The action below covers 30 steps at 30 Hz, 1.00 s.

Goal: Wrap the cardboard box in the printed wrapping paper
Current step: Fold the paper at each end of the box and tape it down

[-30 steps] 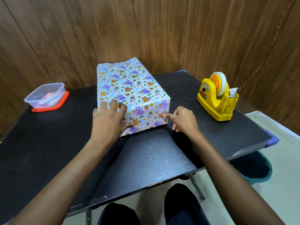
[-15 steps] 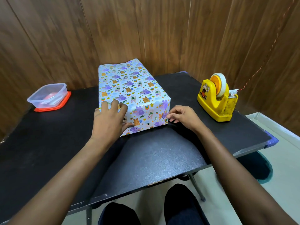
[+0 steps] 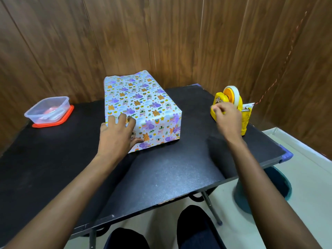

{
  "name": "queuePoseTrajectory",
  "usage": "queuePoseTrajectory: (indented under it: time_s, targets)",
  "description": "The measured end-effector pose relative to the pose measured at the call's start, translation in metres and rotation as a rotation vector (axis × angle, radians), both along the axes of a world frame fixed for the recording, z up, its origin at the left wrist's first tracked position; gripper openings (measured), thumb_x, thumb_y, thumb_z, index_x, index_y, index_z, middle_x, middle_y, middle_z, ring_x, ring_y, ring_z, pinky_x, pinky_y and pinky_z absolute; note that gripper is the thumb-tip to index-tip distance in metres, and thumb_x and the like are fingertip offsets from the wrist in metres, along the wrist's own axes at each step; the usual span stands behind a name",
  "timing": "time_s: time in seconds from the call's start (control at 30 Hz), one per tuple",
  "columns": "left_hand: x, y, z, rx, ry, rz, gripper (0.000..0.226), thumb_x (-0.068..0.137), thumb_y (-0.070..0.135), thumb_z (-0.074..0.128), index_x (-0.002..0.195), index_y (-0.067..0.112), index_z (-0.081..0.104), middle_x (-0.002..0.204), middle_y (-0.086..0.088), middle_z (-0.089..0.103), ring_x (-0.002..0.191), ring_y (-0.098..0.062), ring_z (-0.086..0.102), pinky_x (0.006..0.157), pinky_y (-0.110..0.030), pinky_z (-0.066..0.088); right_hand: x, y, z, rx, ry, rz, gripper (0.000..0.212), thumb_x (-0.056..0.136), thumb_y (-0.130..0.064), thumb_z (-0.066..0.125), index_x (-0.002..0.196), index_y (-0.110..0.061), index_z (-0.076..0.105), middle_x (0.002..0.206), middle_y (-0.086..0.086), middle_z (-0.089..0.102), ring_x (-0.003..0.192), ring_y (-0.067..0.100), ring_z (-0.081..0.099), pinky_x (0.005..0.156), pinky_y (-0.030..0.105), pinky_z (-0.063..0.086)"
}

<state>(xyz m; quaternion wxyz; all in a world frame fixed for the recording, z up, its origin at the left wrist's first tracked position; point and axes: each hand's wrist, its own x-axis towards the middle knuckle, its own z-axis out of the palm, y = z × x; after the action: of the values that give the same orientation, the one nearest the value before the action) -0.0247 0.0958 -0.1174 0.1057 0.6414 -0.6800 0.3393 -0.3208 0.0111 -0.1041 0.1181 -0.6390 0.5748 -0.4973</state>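
The box (image 3: 142, 99) stands on the black table (image 3: 170, 177), covered in white wrapping paper printed with purple and orange animals. Its far end shows loose paper sticking up. My left hand (image 3: 116, 137) presses on the box's near left corner, fingers spread on top and thumb on the front face. My right hand (image 3: 227, 119) hovers to the right, apart from the box, in front of the yellow tape dispenser (image 3: 245, 123). Its fingers are loosely curled and nothing shows in them; it is slightly blurred.
A clear plastic container (image 3: 48, 110) sits on an orange lid (image 3: 52, 124) at the table's far left. A blue bin (image 3: 280, 184) stands on the floor under the table's right corner. Wooden wall panels close off the back and right.
My right hand left the box's near right corner and moved right to the tape dispenser. My left hand stayed pressed on the box.
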Motion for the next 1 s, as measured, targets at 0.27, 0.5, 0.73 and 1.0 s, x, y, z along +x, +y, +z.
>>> queuePoseTrajectory:
  time_s: [0.27,0.5,0.73,1.0]
  targets:
    - [-0.002,0.002,0.0,-0.005,-0.004,0.002,0.078,0.051,0.058,0.081,0.1,0.002,0.056,0.093,-0.017,0.056,0.074,-0.035,0.053,0.056,-0.041,0.046,-0.085,-0.04,0.029,0.592,-0.059,-0.274,0.045,0.091,-0.034,0.057,0.117,0.002,0.059,0.126,0.02,0.056,0.117,0.038,0.05,0.102,0.051,0.039]
    - [0.001,0.0,-0.002,-0.027,-0.004,-0.02,0.081,0.051,0.057,0.081,0.103,0.002,0.053,0.092,-0.018,0.055,0.073,-0.035,0.053,0.054,-0.042,0.045,-0.083,-0.038,0.044,0.549,-0.329,-0.143,0.036,0.083,-0.019,0.07,0.106,0.008,0.061,0.099,0.015,0.06,0.096,0.027,0.057,0.095,0.047,0.048]
    - [0.001,0.0,-0.002,-0.018,-0.001,-0.019,0.08,0.052,0.057,0.081,0.102,0.003,0.053,0.092,-0.018,0.054,0.074,-0.036,0.053,0.054,-0.041,0.045,-0.079,-0.048,0.064,0.739,0.06,-0.161,0.05,0.087,-0.031,0.065,0.121,0.004,0.056,0.129,0.019,0.055,0.121,0.036,0.051,0.099,0.044,0.043]
    - [0.0,0.0,-0.002,-0.027,-0.003,-0.011,0.079,0.051,0.057,0.081,0.101,0.001,0.057,0.09,-0.018,0.055,0.072,-0.035,0.052,0.054,-0.041,0.045,-0.1,-0.027,0.057,0.679,-0.213,-0.112,0.025,0.088,-0.022,0.065,0.097,0.0,0.059,0.087,0.012,0.056,0.075,0.022,0.059,0.062,0.031,0.044]
